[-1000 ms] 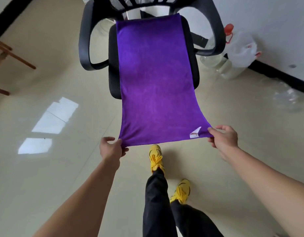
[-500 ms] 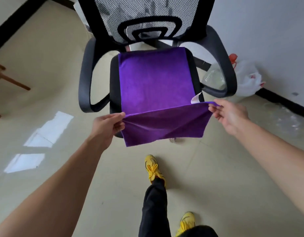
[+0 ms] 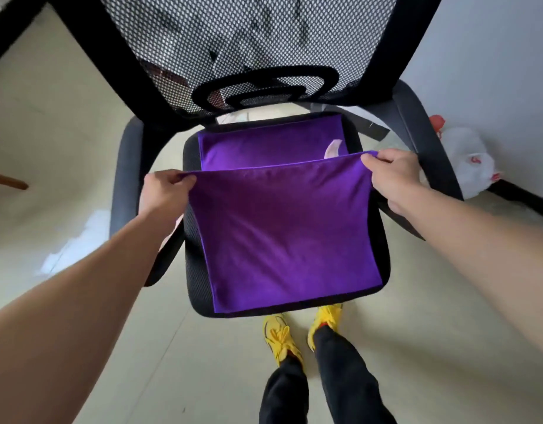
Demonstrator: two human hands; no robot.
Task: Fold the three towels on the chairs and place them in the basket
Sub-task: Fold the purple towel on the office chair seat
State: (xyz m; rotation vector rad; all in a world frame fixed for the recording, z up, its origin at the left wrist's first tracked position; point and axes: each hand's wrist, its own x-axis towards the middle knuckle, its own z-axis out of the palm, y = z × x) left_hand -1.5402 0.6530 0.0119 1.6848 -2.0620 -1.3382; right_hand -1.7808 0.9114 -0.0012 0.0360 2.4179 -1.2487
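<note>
A purple towel [image 3: 282,234] lies on the seat of a black mesh office chair [image 3: 383,258], doubled over on itself. My left hand [image 3: 163,191] pinches the left corner of the upper layer, and my right hand [image 3: 392,172] pinches its right corner. Both corners are held a little above the lower layer, short of the towel's far edge near the backrest. A white label [image 3: 332,148] shows by the right corner. No basket is in view.
The chair's armrests [image 3: 125,179] curve out on both sides of the seat and its mesh back [image 3: 248,41] rises ahead. A white plastic bag [image 3: 465,160] lies by the wall at right. A wooden leg [image 3: 7,182] pokes in at left. My yellow shoes [image 3: 279,338] stand under the seat's front edge.
Both hands have carried the towel's near edge up and forward over the seat, doubling the towel. I have stepped closer to the chair.
</note>
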